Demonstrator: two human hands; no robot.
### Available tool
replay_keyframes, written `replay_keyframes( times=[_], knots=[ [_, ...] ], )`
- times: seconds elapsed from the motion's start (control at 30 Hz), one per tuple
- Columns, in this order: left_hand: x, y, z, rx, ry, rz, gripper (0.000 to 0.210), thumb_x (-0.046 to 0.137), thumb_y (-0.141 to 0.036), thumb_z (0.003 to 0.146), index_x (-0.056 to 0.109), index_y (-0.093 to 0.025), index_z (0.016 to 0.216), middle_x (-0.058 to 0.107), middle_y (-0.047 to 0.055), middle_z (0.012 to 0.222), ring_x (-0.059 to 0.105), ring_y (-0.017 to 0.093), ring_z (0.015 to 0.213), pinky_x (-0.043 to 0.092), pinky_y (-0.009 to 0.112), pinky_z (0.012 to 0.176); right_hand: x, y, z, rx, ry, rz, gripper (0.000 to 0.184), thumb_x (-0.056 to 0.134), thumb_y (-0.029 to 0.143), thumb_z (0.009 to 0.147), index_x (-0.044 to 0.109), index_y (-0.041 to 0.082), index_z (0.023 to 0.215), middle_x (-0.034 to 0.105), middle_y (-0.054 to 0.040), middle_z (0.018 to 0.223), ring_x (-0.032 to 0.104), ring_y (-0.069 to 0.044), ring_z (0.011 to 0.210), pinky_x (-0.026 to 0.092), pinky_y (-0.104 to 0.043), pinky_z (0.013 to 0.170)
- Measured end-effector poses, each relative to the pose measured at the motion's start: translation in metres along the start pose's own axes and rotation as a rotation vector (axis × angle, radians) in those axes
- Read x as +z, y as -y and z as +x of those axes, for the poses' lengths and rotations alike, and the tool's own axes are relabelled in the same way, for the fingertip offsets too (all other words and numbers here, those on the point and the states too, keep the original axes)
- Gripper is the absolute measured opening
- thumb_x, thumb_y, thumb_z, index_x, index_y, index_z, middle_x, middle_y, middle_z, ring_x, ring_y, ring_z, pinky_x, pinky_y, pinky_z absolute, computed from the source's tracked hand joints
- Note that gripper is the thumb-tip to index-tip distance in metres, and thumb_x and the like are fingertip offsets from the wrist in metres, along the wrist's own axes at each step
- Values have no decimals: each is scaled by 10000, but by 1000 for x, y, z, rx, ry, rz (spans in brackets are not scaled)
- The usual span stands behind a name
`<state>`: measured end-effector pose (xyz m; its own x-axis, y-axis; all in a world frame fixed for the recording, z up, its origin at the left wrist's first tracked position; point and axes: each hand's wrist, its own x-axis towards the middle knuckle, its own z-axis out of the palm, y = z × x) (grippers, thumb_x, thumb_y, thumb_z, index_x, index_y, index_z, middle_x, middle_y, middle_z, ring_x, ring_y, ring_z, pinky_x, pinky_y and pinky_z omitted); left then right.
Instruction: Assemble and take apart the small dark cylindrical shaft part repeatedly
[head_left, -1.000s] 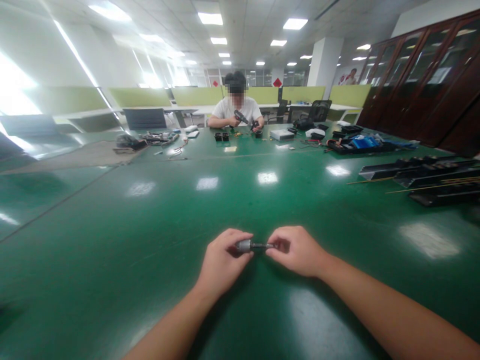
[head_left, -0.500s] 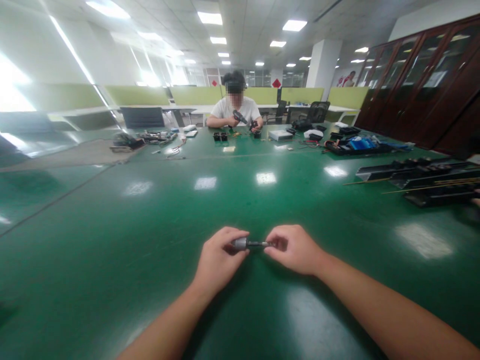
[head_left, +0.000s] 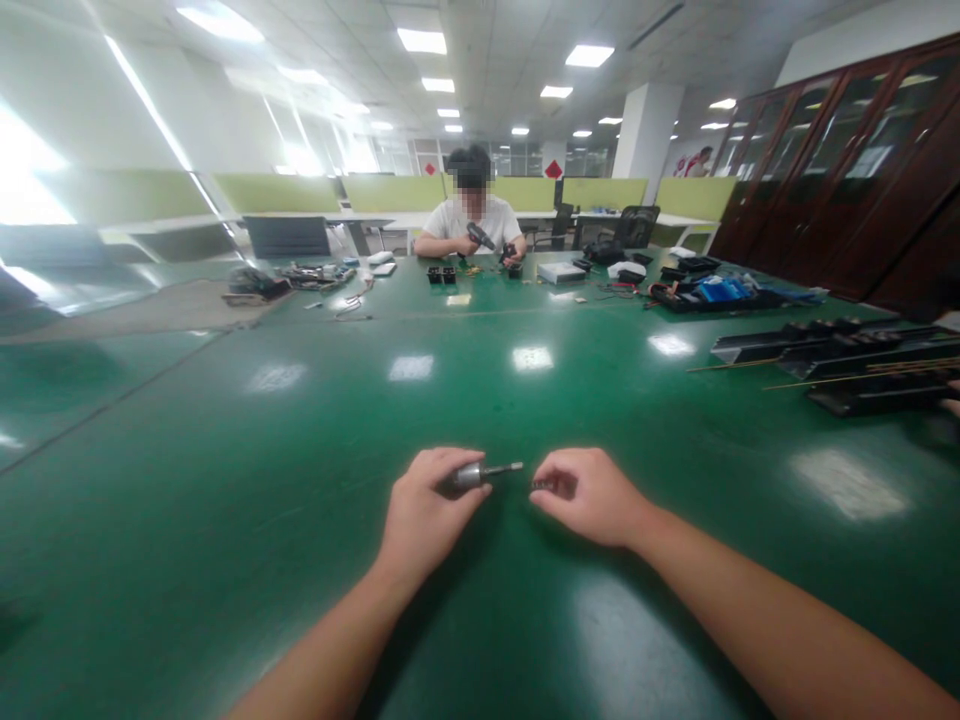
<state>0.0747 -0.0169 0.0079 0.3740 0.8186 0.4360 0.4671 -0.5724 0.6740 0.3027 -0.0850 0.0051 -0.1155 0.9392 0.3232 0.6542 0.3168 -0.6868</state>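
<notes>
My left hand (head_left: pixel 427 505) grips a short silver cylinder (head_left: pixel 469 476) that looks like a small motor. From its right end a thin shaft (head_left: pixel 501 469) sticks out, tilted slightly up, with a paler tip. Facing it, a small dark metal piece (head_left: pixel 541 485) is pinched between thumb and fingers of my right hand (head_left: pixel 589 495). Most of that piece is hidden by the fingers, and its kind cannot be made out. A narrow gap separates the shaft tip from the right fingertips. Both hands are low over the green tabletop (head_left: pixel 480 410).
Across the table a person (head_left: pixel 471 215) holds a power drill (head_left: pixel 481 236) and a black part. Black rails (head_left: pixel 795 345) and thin brass-coloured rods lie at the right. Behind them is a black tray with blue items (head_left: pixel 724 288). Small black boxes (head_left: pixel 441 274) stand near the person.
The shaft has come away from the piece in my right hand. My left hand has shifted a little left and tipped the shaft upward; my right hand has barely moved.
</notes>
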Motion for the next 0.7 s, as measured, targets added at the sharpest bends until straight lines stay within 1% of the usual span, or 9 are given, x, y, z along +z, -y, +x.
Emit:
replay_keyframes(
  times=[0.07,0.17,0.23,0.3,0.4,0.47,0.57,0.63,0.7],
  knots=[
    [-2,1,1,-68,-43,26,274,763,-324,755,720,-246,1014,712,35,1012,657,223,944,514,381,909,0,0,1,0,6,2,75,704,236,786,720,180,833,692,-12,731,611,-132,629,457,-241,609],
    [-2,2,3,-186,-39,-5,339,739,-418,779,680,-222,1049,727,36,961,680,226,873,534,377,857,2,0,2,2,13,4,78,703,243,788,719,179,829,693,-9,731,613,-130,631,455,-236,604],
    [-2,1,4,-213,-16,-73,370,713,-443,798,647,-206,1074,731,48,1000,690,232,918,534,387,895,4,-1,2,6,16,5,85,704,251,786,719,179,828,688,-6,721,608,-127,623,451,-233,597],
    [-4,1,4,-214,5,-137,401,699,-460,804,627,-190,1091,723,72,1080,682,241,1006,512,409,976,5,-2,2,6,22,6,94,706,257,783,719,179,833,686,-5,717,603,-126,617,449,-232,594],
    [-16,-3,4,-229,39,-182,457,730,-493,762,635,-178,1079,704,98,1145,678,255,1043,494,432,1028,6,-2,2,-5,39,15,98,701,254,783,719,178,843,686,-5,717,604,-125,617,448,-230,592],
    [-31,-6,4,-268,55,-207,496,762,-515,718,644,-173,1058,713,104,1121,692,265,1012,513,430,1011,6,-3,2,-12,45,24,98,696,251,785,720,178,847,688,-6,719,608,-126,622,448,-229,593],
    [-63,-6,-2,-353,22,-173,549,784,-546,676,655,-168,1053,739,91,1035,707,267,969,539,405,969,6,-4,3,-10,41,31,109,690,258,790,725,179,855,692,-6,723,612,-126,627,449,-229,596],
    [-90,0,-12,-419,-25,-58,567,771,-571,678,668,-181,1076,746,66,1027,708,253,962,551,382,938,6,-4,3,-8,39,32,115,690,264,790,727,178,856,694,-7,725,613,-126,628,449,-228,595],
    [-119,9,-28,-456,-94,113,570,743,-613,685,688,-201,1073,756,42,999,715,239,922,582,350,852,7,-4,3,-10,42,36,117,693,265,786,729,177,855,696,-8,726,614,-126,627,449,-227,594]
  ],
)
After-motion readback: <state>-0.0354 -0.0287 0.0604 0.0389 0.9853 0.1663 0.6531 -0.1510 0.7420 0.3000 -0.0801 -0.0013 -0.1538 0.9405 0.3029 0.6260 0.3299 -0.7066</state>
